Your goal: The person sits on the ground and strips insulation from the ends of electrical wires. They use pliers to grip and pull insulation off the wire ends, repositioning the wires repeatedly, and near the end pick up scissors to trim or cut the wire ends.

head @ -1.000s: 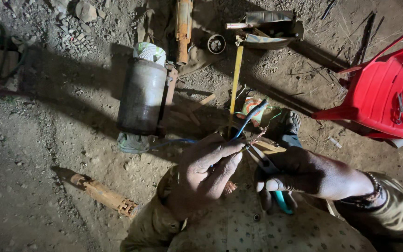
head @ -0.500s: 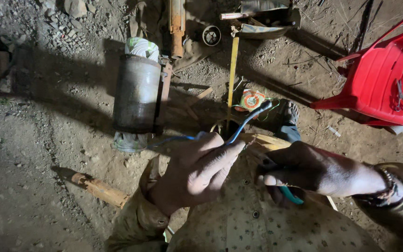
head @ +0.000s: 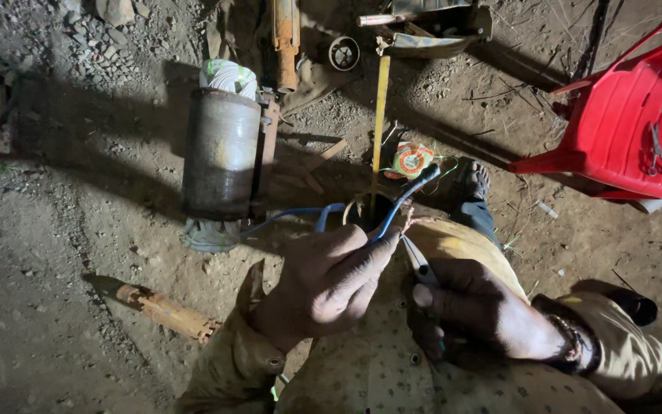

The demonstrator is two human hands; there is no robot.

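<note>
Head view: the left hand [head: 323,287] pinches a blue cable [head: 404,201] between thumb and fingers; the right hand [head: 473,310] grips pliers [head: 421,264] just beside it. Beyond them, a grey motor cylinder [head: 220,153] lies on the dirt ground [head: 63,253].

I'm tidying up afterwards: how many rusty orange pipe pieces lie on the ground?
2: one rusty pipe on the dirt left of the left hand, and one at the top beside the metal cylinder. Shadows may hide others.
</note>
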